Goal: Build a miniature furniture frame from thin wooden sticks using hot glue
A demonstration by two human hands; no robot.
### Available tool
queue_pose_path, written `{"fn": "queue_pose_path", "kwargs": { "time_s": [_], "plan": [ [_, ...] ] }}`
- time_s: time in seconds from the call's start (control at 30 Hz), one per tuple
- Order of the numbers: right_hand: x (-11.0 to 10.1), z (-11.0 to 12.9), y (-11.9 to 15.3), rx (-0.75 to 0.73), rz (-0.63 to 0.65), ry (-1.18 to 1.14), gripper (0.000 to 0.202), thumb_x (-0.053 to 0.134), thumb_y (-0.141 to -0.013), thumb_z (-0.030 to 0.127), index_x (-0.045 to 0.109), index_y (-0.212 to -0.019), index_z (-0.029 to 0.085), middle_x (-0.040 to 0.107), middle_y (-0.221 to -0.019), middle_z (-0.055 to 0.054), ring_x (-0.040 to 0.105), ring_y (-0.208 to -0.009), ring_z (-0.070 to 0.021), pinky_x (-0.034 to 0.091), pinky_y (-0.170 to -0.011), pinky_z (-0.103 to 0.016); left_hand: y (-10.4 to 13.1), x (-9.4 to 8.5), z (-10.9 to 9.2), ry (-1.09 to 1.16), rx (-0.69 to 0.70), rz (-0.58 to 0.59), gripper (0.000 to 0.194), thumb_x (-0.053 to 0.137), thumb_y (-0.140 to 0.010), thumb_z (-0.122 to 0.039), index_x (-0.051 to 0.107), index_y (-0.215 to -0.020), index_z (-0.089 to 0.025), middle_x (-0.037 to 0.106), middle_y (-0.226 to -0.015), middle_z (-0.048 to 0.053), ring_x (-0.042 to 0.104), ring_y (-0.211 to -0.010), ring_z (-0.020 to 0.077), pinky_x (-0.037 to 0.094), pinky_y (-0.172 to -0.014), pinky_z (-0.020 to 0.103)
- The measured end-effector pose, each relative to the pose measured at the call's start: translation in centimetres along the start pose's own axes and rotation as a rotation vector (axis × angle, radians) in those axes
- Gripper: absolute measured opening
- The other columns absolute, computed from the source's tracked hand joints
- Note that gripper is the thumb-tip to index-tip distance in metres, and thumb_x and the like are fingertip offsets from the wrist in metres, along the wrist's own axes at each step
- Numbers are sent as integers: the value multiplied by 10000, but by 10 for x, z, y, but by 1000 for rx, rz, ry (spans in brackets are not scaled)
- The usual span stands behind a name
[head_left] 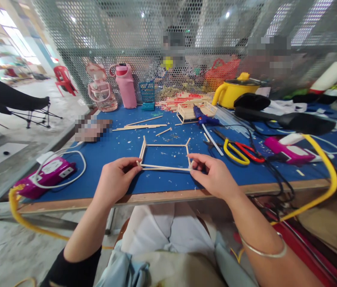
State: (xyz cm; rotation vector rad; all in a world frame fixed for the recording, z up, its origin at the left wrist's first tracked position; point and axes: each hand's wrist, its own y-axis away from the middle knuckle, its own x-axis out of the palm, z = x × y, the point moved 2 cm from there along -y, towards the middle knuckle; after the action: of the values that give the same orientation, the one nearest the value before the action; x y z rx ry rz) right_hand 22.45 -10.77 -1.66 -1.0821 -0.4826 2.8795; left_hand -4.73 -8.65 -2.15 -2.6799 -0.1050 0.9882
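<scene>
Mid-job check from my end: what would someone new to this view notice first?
Most likely the small frame of thin wooden sticks on the blue tabletop, its near corners pinched by the left hand and the right hand. After that, the bright yellow pot toward the back right and the pink bottle at the back left, both in front of the mesh screen.

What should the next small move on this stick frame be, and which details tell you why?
Probably to even up the near sticks at the frame's left corner with the left hand. They seem to meet by the right hand but spread slightly leftward, and both hands pinch the near corners.
</scene>
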Motion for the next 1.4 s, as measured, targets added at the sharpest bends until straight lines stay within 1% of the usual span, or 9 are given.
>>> {"fn": "queue_pose_path", "kwargs": {
  "time_s": [0.17, 0.37, 0.53, 0.67, 0.7, 0.77, 0.83, 0.97, 1.4],
  "plan": [
    [1, -2, 1, -2, 1, -50, 454, 570, -759, 211, 532, -1211, 187, 627, -815, -10, 547, -702, -139, 472, -684, -275, 0, 0, 0, 74, 5, 26, 300, 641, -774, -358, 678, -1035, -213, 693, -770, 3, 627, -679, 153, 483, -678, 265],
    [2, 0, -1, 27, -59, -4, 170, 562, -792, 276, 608, -937, 198, 639, -760, -16, 557, -662, -135, 462, -646, -262, 1, 4, -1, 146, 8, 15, 405, 641, -761, -342, 573, -1135, -200, 670, -806, 9, 641, -733, 158, 511, -729, 294],
    [0, 3, -1, 62, -48, 56, 122, 567, -799, 303, 632, -817, 201, 635, -692, 2, 548, -609, -130, 423, -588, -248, 6, 0, -1, 26, 63, 15, 447, 624, -756, -323, 548, -1182, -209, 651, -902, 36, 644, -789, 178, 534, -756, 328],
    [0, 4, -1, 74, -54, 61, 120, 576, -794, 300, 641, -809, 201, 639, -685, 5, 561, -609, -133, 420, -591, -248, 16, -7, -23, -136, 281, -101, 663, 638, -709, -235, 426, -1336, -195, 431, -1373, 151, 453, -1249, 292, 429, -999, 452],
    [0, 5, -1, 72, -55, 57, 119, 576, -793, 298, 642, -806, 200, 638, -680, 6, 560, -607, -133, 419, -588, -247, 17, -6, -34, -161, 359, -150, 668, 625, -718, -211, 412, -1350, -197, 366, -1434, 154, 369, -1320, 303, 366, -1054, 479],
    [0, 5, -1, 63, -54, 47, 120, 573, -794, 296, 642, -799, 198, 639, -677, 6, 557, -607, -132, 422, -584, -243, 16, 4, -56, -174, 498, -199, 552, 581, -768, -173, 473, -1309, -211, 418, -1412, 130, 395, -1304, 277, 338, -1076, 470],
    [0, 5, -1, 54, -57, 37, 124, 571, -795, 296, 644, -800, 196, 653, -694, 2, 563, -617, -133, 429, -589, -243, 8, 25, -76, -240, 636, -19, 313, 518, -842, -171, 617, -1135, -217, 589, -1241, 91, 521, -1172, 247, 400, -1020, 441],
    [-1, 5, -2, 37, -74, 56, 121, 584, -795, 293, 660, -810, 201, 697, -740, -14, 608, -652, -155, 443, -613, -260, -12, 62, -88, -322, 647, 306, 229, 486, -893, -199, 691, -994, -198, 714, -957, 71, 647, -909, 224, 497, -842, 377],
    [-1, 3, 0, -32, -78, 65, 196, 565, -817, 230, 705, -955, 221, 735, -976, -46, 670, -898, -209, 490, -832, -331, -13, 69, -80, -238, 560, 325, 289, 428, -923, -196, 707, -1000, -203, 731, -980, 75, 672, -900, 218, 518, -796, 328]
  ]
}}
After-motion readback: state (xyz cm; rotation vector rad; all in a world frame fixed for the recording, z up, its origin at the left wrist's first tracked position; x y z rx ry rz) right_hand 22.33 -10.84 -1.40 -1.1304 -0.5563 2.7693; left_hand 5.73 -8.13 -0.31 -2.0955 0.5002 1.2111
